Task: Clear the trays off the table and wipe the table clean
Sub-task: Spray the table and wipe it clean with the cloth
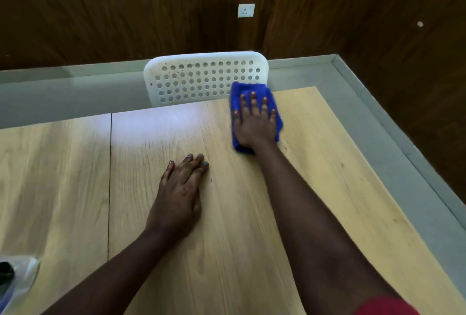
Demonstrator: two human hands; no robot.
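The person leans over a pale wood-grain table (pixel 227 213) with both arms stretched forward. The right hand (pixel 254 123) lies flat on a folded blue cloth (pixel 252 92), fingers straight and slightly spread, pressing it down onto the surface near the far edge, not far from the far right corner; nothing is pinched, the palm simply bears on the cloth, whose far end reaches the table's far edge. The left hand (pixel 181 188) rests palm down on the bare wood nearer the middle of the surface, fingers straight and close together, holding nothing, well apart from the cloth. A thin seam (pixel 110 183) runs from the far edge toward the near edge, left of the left hand, dividing the tabletop into two panels. At the near left corner sits something in clear crumpled plastic (pixel 20 279) with a dark shape inside; it is too blurred to tell what it is. Beyond the far edge stands a white perforated chair back (pixel 201 75), just beside the cloth. A white wall socket (pixel 246 10) shows on the dark wooden wall (pixel 126 7) behind. A bit of red sleeve (pixel 385 307) shows at the near right.
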